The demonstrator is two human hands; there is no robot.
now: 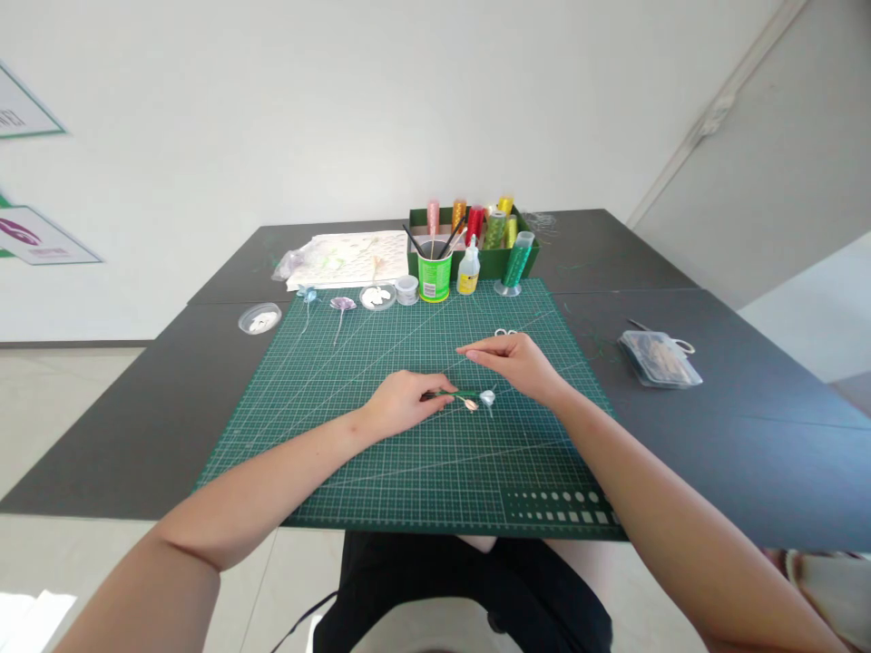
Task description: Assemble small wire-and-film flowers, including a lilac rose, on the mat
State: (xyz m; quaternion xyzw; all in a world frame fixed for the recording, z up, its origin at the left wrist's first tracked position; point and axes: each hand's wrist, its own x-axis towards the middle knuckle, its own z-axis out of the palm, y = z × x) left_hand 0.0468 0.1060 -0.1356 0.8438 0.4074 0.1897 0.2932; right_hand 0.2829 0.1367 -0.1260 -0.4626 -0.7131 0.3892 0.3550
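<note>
My left hand [412, 399] is closed around the green stem of a small artificial flower sprig, just above the cutting mat [381, 462]. From its fingertips the sprig points right, ending in a pale blue flower [487, 397] and a peach bud [471, 405]. Up and to the right, my right hand [507, 358] is raised with thumb and fingertips pinched together, apart from the sprig. Whatever sits in that pinch is too fine to make out. White-handled scissors [504, 332] lie behind the right hand, partly hidden by it.
At the back stand a green cup of tools [434, 277], a glue bottle [468, 270], a green thread spool [517, 263] and a box of spools [486, 263]. Finished flowers [342, 305] and dishes of white pieces [260, 318] lie left. A plastic case [659, 358] sits right.
</note>
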